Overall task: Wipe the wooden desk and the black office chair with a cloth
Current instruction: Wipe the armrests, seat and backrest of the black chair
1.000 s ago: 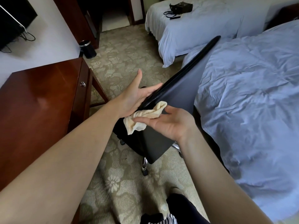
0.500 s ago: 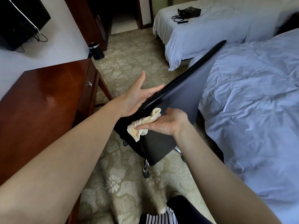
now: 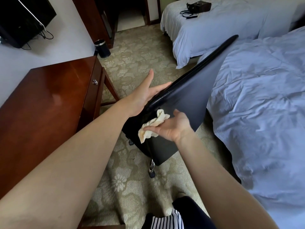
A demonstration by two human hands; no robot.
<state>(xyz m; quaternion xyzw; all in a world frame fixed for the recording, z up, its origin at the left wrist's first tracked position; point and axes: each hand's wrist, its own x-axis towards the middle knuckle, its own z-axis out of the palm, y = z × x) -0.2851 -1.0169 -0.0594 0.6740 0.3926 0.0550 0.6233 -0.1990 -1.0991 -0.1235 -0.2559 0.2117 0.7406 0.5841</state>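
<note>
**Fingers flat on the chair back, cloth in the other hand**

Fingers of the left hand (image 3: 145, 95) are straight and spread, thumb wide apart, with the palm laid against the rounded top edge of the black chair (image 3: 189, 100). The right hand (image 3: 171, 126) sits just below, at about 5 o'clock from the left one. Its fingers lie close together and nearly straight, and with the thumb they hold a bunched cream cloth (image 3: 153, 125) against the smooth rear face of the chair back. One loose corner of the cloth hangs down toward 7 o'clock.

The chair stands at the middle of the view, its back running up toward 1 o'clock. A chrome leg with a wheel (image 3: 151, 169) shows under it at 6 o'clock. The wooden desk (image 3: 49, 100) fills the 9 o'clock side, glossy and reddish, with a small metal knob on its drawer front; neither hand touches it.

At 3 o'clock a bed (image 3: 264, 104) with a rumpled pale blue cover lies just beside the chair. A second bed (image 3: 222, 27) at 1 o'clock carries a dark bag (image 3: 198, 5). A dark bin (image 3: 102, 48) stands on the patterned carpet (image 3: 132, 63) at 11 o'clock, beyond the desk.
</note>
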